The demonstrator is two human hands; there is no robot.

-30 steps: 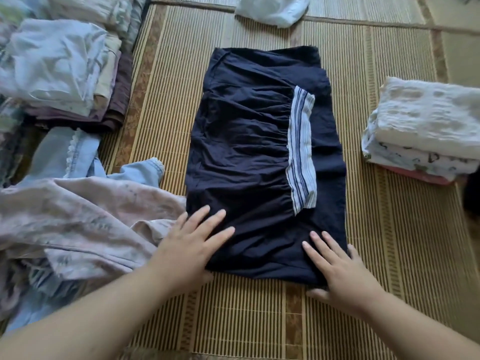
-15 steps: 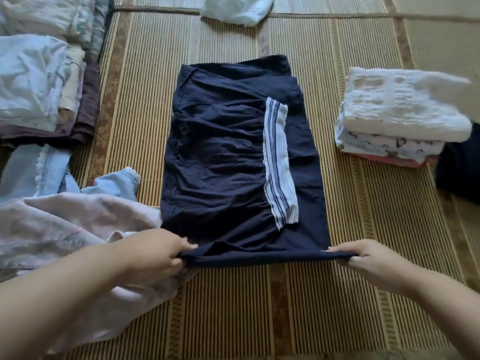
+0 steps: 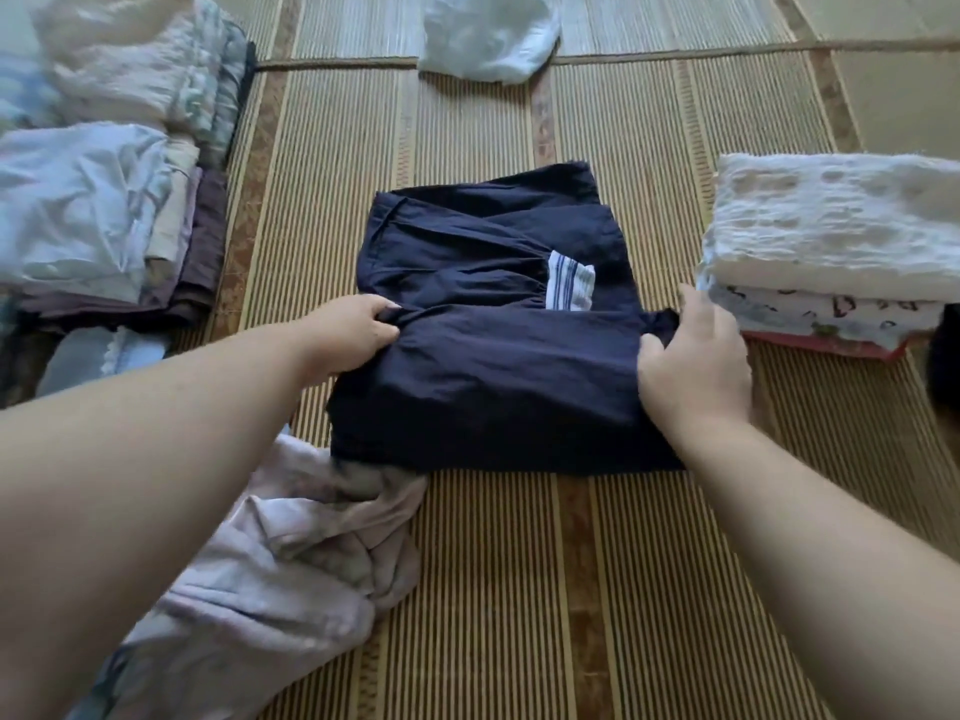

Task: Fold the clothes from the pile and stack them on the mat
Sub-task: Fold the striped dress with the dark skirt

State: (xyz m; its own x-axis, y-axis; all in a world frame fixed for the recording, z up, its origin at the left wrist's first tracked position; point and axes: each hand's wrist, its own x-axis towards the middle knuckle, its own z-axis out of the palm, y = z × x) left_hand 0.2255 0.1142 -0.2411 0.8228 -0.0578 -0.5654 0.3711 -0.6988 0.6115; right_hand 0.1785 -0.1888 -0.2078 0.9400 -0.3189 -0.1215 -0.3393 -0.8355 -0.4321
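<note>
A navy garment (image 3: 493, 387) with a white striped patch (image 3: 570, 287) lies in the middle of the woven straw mat (image 3: 519, 589). Its near part is folded up over the far part and covers most of the patch. My left hand (image 3: 358, 330) pinches the left corner of the folded edge. My right hand (image 3: 693, 361) grips the right corner. A crumpled pale pink garment (image 3: 280, 589) of the unfolded pile lies at the lower left, partly under the navy one and under my left forearm.
A stack of folded white and patterned clothes (image 3: 831, 252) sits at the right, close to my right hand. Folded stacks (image 3: 104, 200) line the left edge. A white plastic bag (image 3: 488, 39) lies at the far middle. Something dark (image 3: 943, 366) shows at the right edge.
My hands went from flat on the near edge to gripping its corners, then carried that edge away from me over the garment. The striped patch is now mostly covered.
</note>
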